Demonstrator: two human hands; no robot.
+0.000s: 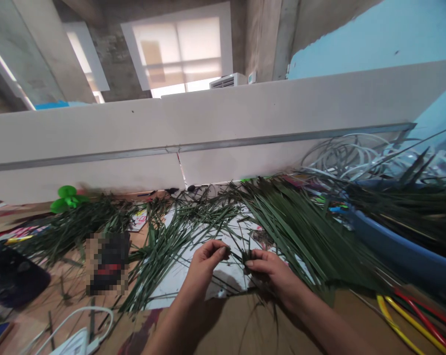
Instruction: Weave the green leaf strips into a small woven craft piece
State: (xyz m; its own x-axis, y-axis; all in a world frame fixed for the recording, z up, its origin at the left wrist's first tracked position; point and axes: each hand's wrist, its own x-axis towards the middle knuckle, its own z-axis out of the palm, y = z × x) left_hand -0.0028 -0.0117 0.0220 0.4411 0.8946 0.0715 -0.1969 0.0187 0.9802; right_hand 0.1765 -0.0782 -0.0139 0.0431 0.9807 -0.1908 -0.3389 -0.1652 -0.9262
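My left hand (208,264) and my right hand (269,273) meet low in the middle of the view, fingertips pinching narrow green leaf strips (241,256). The strips look like palm leaf, and their small dark bundle is partly hidden by my fingers. Loose strips trail down past my right wrist. A large fan of long leaf strips (300,231) lies just beyond my right hand, and a looser heap (75,231) spreads to the left. Under my hands is a white sheet of paper (174,281), with a brown cardboard sheet (215,328) nearer me.
A blue basin (393,244) with dark leaves stands at right, below a tangle of white strips (345,158). Yellow and red strips (411,315) lie at lower right. At left are a green plastic pinwheel (67,199), a pixelated object (108,261) and a white cable (78,325). A white partition (171,143) backs the table.
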